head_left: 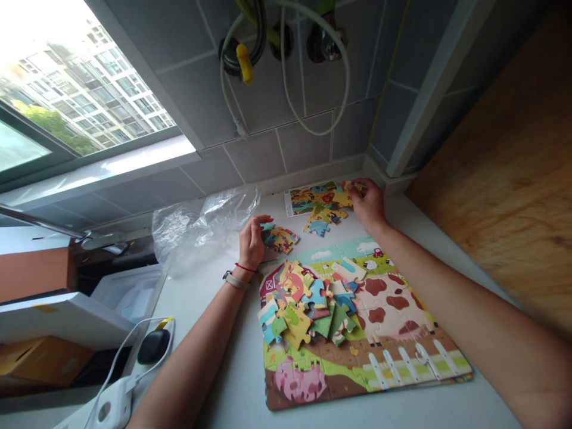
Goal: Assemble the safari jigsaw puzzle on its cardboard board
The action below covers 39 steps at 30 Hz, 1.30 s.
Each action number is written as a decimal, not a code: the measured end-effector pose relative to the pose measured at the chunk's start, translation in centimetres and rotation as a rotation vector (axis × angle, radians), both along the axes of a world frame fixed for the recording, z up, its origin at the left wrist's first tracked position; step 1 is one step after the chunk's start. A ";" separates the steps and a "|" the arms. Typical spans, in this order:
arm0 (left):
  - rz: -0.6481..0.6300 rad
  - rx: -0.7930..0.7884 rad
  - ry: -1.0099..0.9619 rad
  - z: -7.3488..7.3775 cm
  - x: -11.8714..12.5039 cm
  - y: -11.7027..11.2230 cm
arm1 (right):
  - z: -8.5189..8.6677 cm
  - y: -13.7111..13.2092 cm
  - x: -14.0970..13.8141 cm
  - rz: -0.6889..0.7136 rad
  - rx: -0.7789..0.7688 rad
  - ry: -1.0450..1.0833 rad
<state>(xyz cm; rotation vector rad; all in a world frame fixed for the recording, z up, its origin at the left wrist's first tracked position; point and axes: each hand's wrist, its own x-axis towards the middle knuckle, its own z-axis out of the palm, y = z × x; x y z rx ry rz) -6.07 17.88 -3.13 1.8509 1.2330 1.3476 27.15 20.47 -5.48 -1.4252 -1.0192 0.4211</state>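
My left hand [252, 241] rests on its side by a small cluster of puzzle pieces [282, 239], fingers stretched toward it and nothing visibly gripped. At the back right, my right hand [370, 204] pinches a yellow puzzle piece [358, 188] at the right end of a picture sheet [307, 195] with animals on it. More joined pieces [325, 220] lie just in front of that sheet. Nearer me is an assembled farm puzzle [393, 310] with a cow, a pig and a fence. A heap of loose puzzle pieces [297, 319] covers its left middle.
Crumpled clear plastic [203, 223] lies behind my left hand on the white countertop [196, 325]. A power strip [105, 408] with a black plug [153, 347] is at the lower left, beside boxes [36, 274]. A tiled wall [263, 155] with a hanging white cable [346, 77] stands behind.
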 end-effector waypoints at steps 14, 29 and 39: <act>0.016 -0.068 -0.153 -0.1 0.0 -0.1 | 0.7 -0.4 0.2 -0.138 0.038 -0.309; 0.010 -0.060 0.026 0.1 0.0 0.0 | 0.1 0.2 0.3 -0.131 0.016 -0.304; -0.310 -0.065 0.466 2.4 -3.4 1.8 | -0.2 0.6 0.8 -0.122 0.006 -0.157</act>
